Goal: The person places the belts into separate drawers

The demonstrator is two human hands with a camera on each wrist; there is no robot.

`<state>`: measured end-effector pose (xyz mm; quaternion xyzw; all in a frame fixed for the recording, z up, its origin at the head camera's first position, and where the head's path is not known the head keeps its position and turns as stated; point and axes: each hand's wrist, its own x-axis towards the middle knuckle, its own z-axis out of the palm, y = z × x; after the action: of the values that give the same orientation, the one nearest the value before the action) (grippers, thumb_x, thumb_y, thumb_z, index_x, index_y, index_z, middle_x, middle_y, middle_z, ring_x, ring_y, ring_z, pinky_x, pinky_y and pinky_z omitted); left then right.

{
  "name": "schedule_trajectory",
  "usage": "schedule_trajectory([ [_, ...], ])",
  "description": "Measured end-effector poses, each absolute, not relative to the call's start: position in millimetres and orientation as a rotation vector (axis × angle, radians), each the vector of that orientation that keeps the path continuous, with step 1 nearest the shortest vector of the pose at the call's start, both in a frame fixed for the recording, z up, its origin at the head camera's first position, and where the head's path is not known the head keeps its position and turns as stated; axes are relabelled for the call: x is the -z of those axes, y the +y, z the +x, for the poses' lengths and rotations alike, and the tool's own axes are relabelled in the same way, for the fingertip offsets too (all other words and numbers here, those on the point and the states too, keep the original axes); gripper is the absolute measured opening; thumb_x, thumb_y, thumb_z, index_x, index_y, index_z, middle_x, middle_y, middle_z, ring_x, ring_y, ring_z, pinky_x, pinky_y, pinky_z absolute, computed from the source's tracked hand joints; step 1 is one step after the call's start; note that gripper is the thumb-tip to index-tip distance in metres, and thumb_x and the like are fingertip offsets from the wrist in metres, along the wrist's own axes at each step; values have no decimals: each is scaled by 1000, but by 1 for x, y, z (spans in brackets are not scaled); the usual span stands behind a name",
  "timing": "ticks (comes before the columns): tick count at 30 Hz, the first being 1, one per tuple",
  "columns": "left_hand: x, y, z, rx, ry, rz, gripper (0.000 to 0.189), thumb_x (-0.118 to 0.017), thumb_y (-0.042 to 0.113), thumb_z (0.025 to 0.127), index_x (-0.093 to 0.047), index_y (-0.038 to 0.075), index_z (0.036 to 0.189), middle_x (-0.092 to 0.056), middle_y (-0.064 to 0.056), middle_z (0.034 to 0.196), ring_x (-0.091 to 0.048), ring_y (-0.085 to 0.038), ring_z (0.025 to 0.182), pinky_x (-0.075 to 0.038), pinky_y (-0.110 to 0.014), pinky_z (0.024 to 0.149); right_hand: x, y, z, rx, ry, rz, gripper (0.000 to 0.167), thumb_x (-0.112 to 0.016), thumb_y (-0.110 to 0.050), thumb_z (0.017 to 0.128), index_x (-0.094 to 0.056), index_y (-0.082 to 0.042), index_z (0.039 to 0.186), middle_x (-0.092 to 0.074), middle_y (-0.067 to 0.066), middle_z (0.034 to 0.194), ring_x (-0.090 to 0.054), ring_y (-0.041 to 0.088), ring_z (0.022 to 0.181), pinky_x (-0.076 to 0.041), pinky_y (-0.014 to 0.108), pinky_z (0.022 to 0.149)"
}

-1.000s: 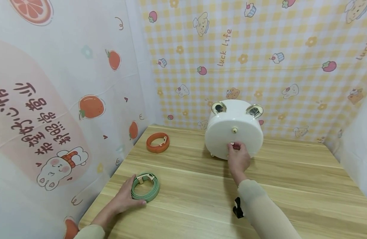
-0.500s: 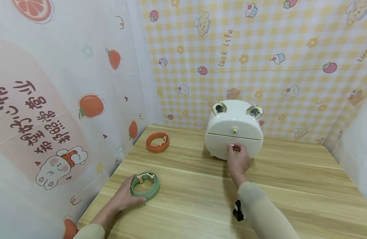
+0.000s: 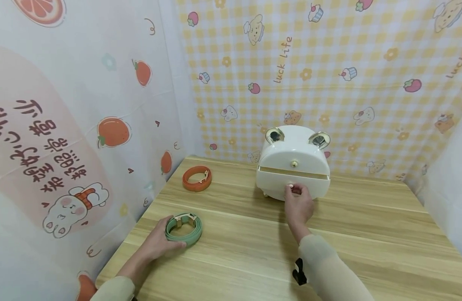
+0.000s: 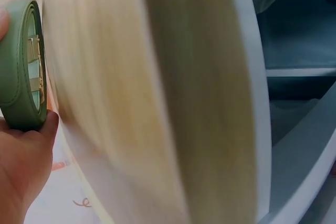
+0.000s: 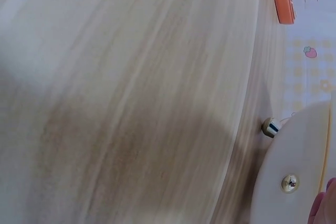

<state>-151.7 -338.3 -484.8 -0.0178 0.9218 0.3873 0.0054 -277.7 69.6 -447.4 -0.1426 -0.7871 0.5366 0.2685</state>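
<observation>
A coiled green belt [image 3: 189, 235] with a gold buckle is in my left hand [image 3: 161, 240], at the left of the table. Thumb and fingers grip the coil from its left side; the left wrist view shows the belt [image 4: 18, 69] tilted on edge there. My right hand [image 3: 299, 205] pinches a small gold knob [image 3: 291, 185] on a drawer of the white round box [image 3: 296, 144]. That drawer [image 3: 268, 179] is slightly pulled out, leaving a dark gap along its top. In the right wrist view another gold knob [image 5: 290, 183] shows on the box front.
A coiled orange belt [image 3: 197, 179] lies at the table's back left. Two gold-rimmed ear shapes top the box, and an upper gold knob [image 3: 294, 164] sits above the gap. Patterned cloths hang behind and left of the wooden table [image 3: 234, 251].
The drawer has come out toward me, and a gap has opened and widened along its top as the right hand drew back slightly. The green belt has tilted in the left hand.
</observation>
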Motion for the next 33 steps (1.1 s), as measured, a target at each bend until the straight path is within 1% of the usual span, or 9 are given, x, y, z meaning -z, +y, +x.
schedule_trajectory([
  [4, 484, -334, -155, -1224, 2900, -44, 116, -90, 43, 70, -23, -7, 151, -31, -31, 151, -33, -51, 136, -27, -64, 109, 448, 69, -274, -1448, -2116, -395, 23, -69, -29, 90, -67, -11, 105, -72, 6, 96, -64, 22, 84, -39, 34, 77],
  [10, 484, -326, -161, -1228, 2931, -29, 113, -89, 43, 70, -26, -7, 150, -35, -30, 148, -36, -48, 135, -30, -62, 108, 449, 68, -269, -1415, -2084, -392, 21, -69, -27, 89, -68, -11, 102, -72, 6, 94, -66, 22, 76, -40, 33, 71],
  [14, 481, -319, -166, -1251, 2927, -27, 112, -89, 43, 70, -27, -5, 150, -36, -28, 148, -37, -46, 135, -30, -61, 109, 450, 68, -265, -1402, -2072, -410, 21, -70, -28, 88, -68, -12, 101, -72, 4, 93, -66, 21, 74, -40, 33, 70],
  [21, 471, -305, -175, -1325, 2910, -27, 113, -89, 44, 70, -26, -1, 152, -35, -23, 150, -36, -41, 137, -29, -60, 110, 451, 66, -259, -1401, -2038, -425, 20, -71, -28, 86, -69, -13, 98, -73, 3, 91, -65, 17, 73, -39, 32, 67],
  [24, 466, -298, -181, -1361, 2912, -14, 112, -90, 44, 68, -29, 1, 151, -37, -20, 148, -38, -39, 136, -30, -60, 109, 451, 65, -257, -1390, -2006, -422, 19, -72, -27, 86, -70, -12, 97, -73, 3, 89, -65, 14, 71, -41, 29, 65],
  [29, 455, -285, -191, -1370, 2936, 18, 109, -90, 46, 68, -32, 5, 150, -39, -17, 147, -39, -36, 134, -32, -60, 108, 453, 62, -253, -1389, -1974, -411, 18, -74, -26, 85, -70, -12, 95, -73, 3, 87, -66, 14, 69, -43, 29, 67],
  [33, 446, -275, -198, -1358, 2939, 16, 111, -89, 48, 69, -30, 6, 152, -37, -16, 149, -37, -36, 136, -30, -60, 109, 456, 59, -249, -1423, -1988, -419, 18, -74, -27, 86, -69, -13, 96, -72, 1, 88, -66, 16, 69, -44, 29, 68],
])
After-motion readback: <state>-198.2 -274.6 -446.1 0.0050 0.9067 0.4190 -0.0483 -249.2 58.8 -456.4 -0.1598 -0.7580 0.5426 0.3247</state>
